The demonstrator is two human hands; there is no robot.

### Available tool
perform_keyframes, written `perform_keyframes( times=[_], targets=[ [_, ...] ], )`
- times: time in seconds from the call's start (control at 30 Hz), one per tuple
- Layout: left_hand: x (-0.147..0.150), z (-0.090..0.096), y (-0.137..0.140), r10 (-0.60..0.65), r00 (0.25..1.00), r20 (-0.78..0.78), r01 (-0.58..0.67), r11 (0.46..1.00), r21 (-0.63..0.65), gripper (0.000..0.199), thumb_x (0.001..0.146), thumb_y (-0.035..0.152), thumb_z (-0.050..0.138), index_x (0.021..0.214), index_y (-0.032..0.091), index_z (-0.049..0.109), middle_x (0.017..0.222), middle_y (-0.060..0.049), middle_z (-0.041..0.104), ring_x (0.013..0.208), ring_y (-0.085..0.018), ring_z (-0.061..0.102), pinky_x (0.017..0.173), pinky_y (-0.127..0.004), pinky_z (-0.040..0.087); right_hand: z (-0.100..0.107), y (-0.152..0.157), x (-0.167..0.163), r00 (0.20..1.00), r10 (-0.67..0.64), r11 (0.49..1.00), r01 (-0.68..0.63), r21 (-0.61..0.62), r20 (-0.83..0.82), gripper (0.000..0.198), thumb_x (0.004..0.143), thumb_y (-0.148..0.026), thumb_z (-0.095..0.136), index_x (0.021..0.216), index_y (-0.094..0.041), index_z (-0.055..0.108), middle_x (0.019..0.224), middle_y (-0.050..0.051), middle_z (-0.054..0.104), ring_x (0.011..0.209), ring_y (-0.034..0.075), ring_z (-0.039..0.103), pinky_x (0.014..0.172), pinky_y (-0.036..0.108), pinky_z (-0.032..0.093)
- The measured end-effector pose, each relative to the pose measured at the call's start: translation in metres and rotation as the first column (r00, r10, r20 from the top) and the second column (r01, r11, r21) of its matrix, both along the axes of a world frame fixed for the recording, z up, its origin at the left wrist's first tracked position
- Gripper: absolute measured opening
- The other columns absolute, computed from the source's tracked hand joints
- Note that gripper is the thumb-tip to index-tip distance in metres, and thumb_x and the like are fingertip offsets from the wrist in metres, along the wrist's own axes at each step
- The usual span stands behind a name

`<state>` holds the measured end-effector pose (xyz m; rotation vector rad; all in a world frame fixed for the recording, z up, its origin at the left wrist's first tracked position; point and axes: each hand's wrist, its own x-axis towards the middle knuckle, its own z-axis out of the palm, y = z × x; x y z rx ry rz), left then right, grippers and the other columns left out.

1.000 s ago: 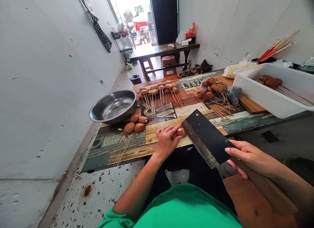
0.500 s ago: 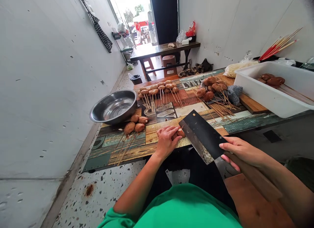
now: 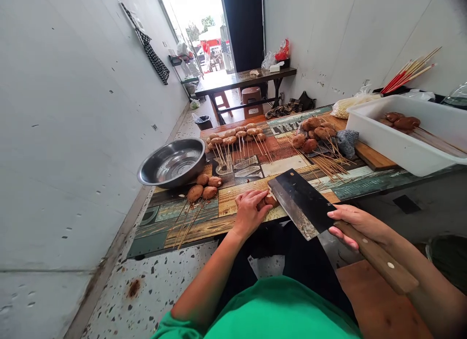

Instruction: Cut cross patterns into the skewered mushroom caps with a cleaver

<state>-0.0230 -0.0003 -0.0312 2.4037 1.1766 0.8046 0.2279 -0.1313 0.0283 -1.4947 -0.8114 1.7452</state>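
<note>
One brown, rounded piece [image 3: 271, 200], pale on top, sits beneath the left hand [image 3: 251, 206], whose bunched fingers grip it. The right hand's [image 3: 359, 225] fingers wrap one knife [image 3: 306, 198]. Left of the left fingers: four brown lumps [image 3: 195, 193], one bowl [image 3: 175, 166].

1 camera sits on the person's head and looks forward and down past the green shirt [image 3: 277, 310], which fills the bottom edge. The hands [image 3: 251, 210] lie close below it, the near edge of the desk [image 3: 284, 165] just beyond them. It faces along the room between 2 pale walls [image 3: 73, 110] towards the bright doorway [image 3: 200, 18] at the top, a wide view with that doorway well apart.
</note>
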Motion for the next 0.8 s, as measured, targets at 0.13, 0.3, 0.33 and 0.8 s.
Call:
perform_keyframes(
  times=[0.13,0.3,0.33,0.8],
  targets=[
    [0.0,0.005,-0.001,0.016,1.0,-0.016,-0.016,1.0,-0.007,0.035,0.079,0.038,0.071,0.111,0.024,0.066,0.116,-0.006,0.068,0.113,-0.024,0.058,0.1,-0.044,0.033,-0.002,-0.012,0.01,0.996,-0.081,0.997,0.081,0.013,-0.041,0.042,0.074,-0.049,0.067,0.067,-0.022,0.035,0.055,-0.002,0.062,0.029,0.006,0.045,0.03,0.015,0.034],
    [0.008,0.024,0.008,0.129,0.988,-0.083,-0.13,0.992,-0.007,0.023,0.087,0.035,0.061,0.105,0.023,0.069,0.113,-0.006,0.069,0.114,-0.024,0.058,0.102,-0.043,0.032,-0.006,-0.037,0.018,0.987,-0.158,0.988,0.158,-0.004,-0.028,0.045,0.073,-0.051,0.068,0.068,-0.023,0.033,0.054,-0.001,0.062,0.029,0.008,0.047,0.03,0.016,0.034],
    [0.011,0.029,0.012,0.143,0.983,-0.111,-0.146,0.989,-0.019,0.022,0.087,0.035,0.06,0.103,0.023,0.07,0.112,-0.006,0.07,0.113,-0.024,0.058,0.102,-0.043,0.032,-0.007,-0.041,0.018,0.986,-0.165,0.986,0.165,0.0,-0.031,0.044,0.073,-0.052,0.068,0.07,-0.023,0.034,0.054,-0.001,0.062,0.029,0.008,0.048,0.03,0.016,0.034],
    [0.038,0.057,0.063,0.028,0.944,-0.329,-0.083,0.985,-0.154,0.012,0.081,0.024,0.063,0.08,0.019,0.073,0.073,-0.002,0.07,0.07,-0.016,0.062,0.068,-0.025,0.046,-0.014,-0.079,0.022,0.971,-0.238,0.971,0.238,-0.002,-0.002,0.042,0.076,-0.062,0.061,0.066,-0.024,0.046,0.053,0.001,0.059,0.031,0.009,0.045,0.035,0.023,0.035]
  ],
)
